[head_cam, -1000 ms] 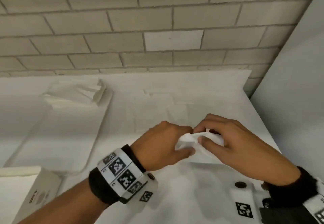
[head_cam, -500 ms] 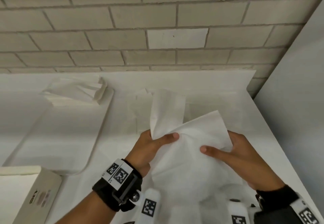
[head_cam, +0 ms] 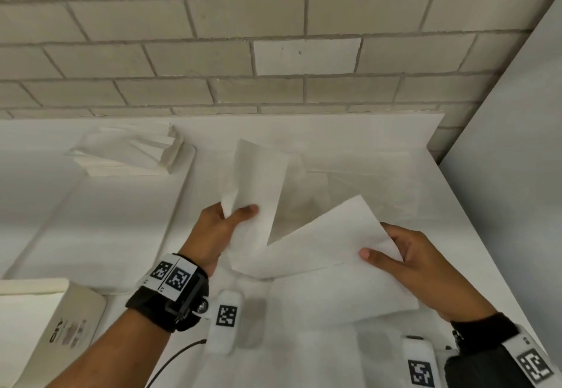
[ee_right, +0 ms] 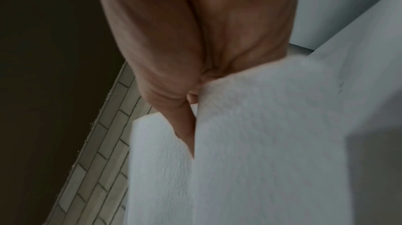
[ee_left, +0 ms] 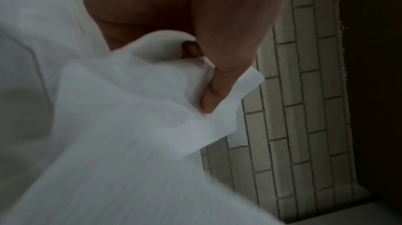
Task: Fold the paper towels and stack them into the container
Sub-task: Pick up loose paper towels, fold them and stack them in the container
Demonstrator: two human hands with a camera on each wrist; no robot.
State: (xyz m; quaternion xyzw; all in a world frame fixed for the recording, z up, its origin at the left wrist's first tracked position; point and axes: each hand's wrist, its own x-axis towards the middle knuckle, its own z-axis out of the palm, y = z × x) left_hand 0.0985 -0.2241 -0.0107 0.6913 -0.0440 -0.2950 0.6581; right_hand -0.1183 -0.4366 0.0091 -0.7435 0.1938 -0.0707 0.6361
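Observation:
I hold one white paper towel (head_cam: 316, 235) up over the white counter, spread into a V between my hands. My left hand (head_cam: 240, 214) pinches its left flap, thumb on the front and fingers behind. My right hand (head_cam: 380, 247) pinches the right flap the same way. In the left wrist view the thumb (ee_left: 217, 91) presses into the bunched towel (ee_left: 130, 108). The right wrist view shows the thumb (ee_right: 185, 130) against the towel's (ee_right: 272, 134) edge. A stack of folded towels (head_cam: 130, 156) lies at the far end of a clear tray (head_cam: 179, 205) on the left.
A clear plastic container (head_cam: 365, 181) stands behind the held towel near the brick wall (head_cam: 273, 22). More white sheets (head_cam: 334, 296) lie on the counter under my hands. A white box (head_cam: 51, 327) sits at the front left. A white panel (head_cam: 517, 174) bounds the counter on the right.
A second ago both hands held the towel bunched together low over the counter. Since then they have lifted it and drawn apart, and the towel has opened out between them.

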